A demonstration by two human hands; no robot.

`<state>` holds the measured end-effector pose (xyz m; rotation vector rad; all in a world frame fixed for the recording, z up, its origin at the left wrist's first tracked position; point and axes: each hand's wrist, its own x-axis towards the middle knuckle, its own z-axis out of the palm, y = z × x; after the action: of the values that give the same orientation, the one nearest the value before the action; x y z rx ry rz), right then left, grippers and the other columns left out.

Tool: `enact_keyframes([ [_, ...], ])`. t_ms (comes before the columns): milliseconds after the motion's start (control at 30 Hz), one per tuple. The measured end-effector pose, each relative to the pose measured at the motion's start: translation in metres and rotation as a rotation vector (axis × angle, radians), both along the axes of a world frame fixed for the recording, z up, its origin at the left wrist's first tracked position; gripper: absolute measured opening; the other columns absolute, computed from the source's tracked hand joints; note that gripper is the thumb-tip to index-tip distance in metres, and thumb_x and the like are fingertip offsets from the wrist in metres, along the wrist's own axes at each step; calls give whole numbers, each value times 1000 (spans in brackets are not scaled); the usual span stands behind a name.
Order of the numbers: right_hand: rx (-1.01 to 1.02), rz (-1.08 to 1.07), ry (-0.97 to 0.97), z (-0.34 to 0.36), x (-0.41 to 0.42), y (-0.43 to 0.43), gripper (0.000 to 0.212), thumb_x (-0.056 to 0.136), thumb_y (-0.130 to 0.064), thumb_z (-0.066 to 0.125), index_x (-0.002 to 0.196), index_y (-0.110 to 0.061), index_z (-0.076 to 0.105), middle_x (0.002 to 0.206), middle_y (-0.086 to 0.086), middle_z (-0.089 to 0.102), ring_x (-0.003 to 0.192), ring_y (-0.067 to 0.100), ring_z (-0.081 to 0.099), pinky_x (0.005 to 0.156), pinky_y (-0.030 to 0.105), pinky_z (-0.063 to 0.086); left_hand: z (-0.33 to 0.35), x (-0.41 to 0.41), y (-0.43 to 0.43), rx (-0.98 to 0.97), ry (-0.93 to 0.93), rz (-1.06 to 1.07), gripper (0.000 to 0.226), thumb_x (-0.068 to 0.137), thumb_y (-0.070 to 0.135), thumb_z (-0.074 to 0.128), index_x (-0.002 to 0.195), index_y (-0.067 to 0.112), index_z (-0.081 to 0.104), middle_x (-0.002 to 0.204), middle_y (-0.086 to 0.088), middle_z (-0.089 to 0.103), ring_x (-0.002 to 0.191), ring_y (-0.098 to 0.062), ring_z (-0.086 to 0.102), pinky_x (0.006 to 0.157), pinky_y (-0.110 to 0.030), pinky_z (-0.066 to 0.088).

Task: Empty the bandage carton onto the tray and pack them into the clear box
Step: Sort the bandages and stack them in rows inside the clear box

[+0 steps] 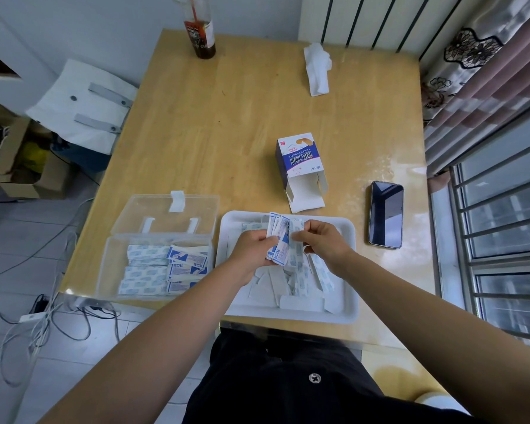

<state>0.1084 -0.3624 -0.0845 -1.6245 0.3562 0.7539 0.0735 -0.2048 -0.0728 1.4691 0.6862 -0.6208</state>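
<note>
Table [257, 102] carries the white tray [349, 313] at its near edge, and the clear box [110, 270] just left of it, lid [166, 215] thrown back, already holds rows of packed bandages [147, 270] lying lengthwise along that edge. Beyond the tray the carton [297, 157] lies on its side, seemingly empty, with its long axis near-to-far and its open mouth toward the tray. Emptying looks done and packing perhaps half through, with loose strips [318, 276] left in the tray. The left hand [251, 250] and right hand [325, 240] pinch a fanned bunch [280, 240] above it, strips pointing away from the person.
</note>
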Motion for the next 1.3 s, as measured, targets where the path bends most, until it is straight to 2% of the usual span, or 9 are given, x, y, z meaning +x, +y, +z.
enact_keyframes([
  [200, 12, 7, -2, 1, 0, -2, 34, 85, -3, 66, 63, -15, 44, 84, 14, 63, 72, 20, 54, 57, 23, 40, 3, -1, 0, -106, 42, 7, 27, 95, 16, 57, 121, 11, 61, 111, -13, 68, 96, -26, 67, 79, -36, 57],
  [400, 48, 44, 22, 4, -4, 2, 29, 88, -5, 64, 64, -14, 50, 84, 12, 64, 74, 20, 55, 63, 25, 42, 1, -4, -2, -36, 4, -124, 37, 93, -5, 43, 125, 7, 55, 114, -16, 65, 94, -30, 65, 77, -38, 58],
  [500, 110, -51, 30, 5, -3, 4, 3, 92, -5, 57, 89, -6, 55, 102, 19, 69, 84, 25, 64, 73, 30, 50, 6, -6, 3, 15, 26, -34, 37, 94, -4, 29, 118, 11, 51, 84, -12, 61, 69, -22, 61, 61, -29, 56],
  [567, 159, -74, 49, 7, -4, 5, 7, 93, -3, 52, 100, -5, 54, 99, 18, 71, 85, 27, 68, 71, 30, 54, 5, -6, 7, 0, 65, 85, 35, 94, -2, 27, 117, 9, 50, 70, -7, 52, 56, -18, 49, 49, -26, 48],
  [700, 80, 70, 38, 11, -13, 10, 5, 95, -7, 50, 93, -11, 53, 83, 16, 66, 74, 29, 64, 58, 29, 47, 7, -9, 13, -10, 124, 81, 26, 92, 3, 31, 105, 8, 53, 65, -5, 46, 52, -16, 39, 50, -25, 37],
  [900, -41, 50, 64, 6, -23, 8, 12, 91, 3, 41, 95, -7, 47, 70, 13, 59, 61, 25, 57, 58, 34, 39, -12, -20, 15, 149, 207, -25, 20, 96, 2, 33, 108, 4, 48, 89, -16, 52, 65, -23, 46, 55, -31, 42],
  [1000, -60, 88, 85, 5, -30, 6, 15, 89, 5, 43, 99, -5, 48, 67, 13, 60, 56, 22, 56, 56, 33, 39, -24, -22, 19, 376, 173, -184, 27, 94, 5, 47, 120, 0, 52, 115, -18, 57, 96, -36, 62, 75, -39, 57],
  [1067, -91, 96, 78, 5, -33, 7, 18, 89, 4, 44, 105, -4, 46, 66, 12, 62, 57, 21, 56, 57, 33, 40, -27, -23, 21, 446, 143, -279, 30, 92, 6, 48, 121, 1, 53, 119, -17, 58, 102, -38, 59, 82, -46, 57],
  [1300, -165, 142, 82, 3, -35, 3, 20, 89, 0, 44, 108, -6, 45, 71, 10, 61, 62, 23, 53, 55, 29, 39, -29, -22, 18, 721, 67, -490, 30, 96, 19, 46, 120, 2, 42, 114, -17, 59, 100, -33, 59, 67, -32, 39],
])
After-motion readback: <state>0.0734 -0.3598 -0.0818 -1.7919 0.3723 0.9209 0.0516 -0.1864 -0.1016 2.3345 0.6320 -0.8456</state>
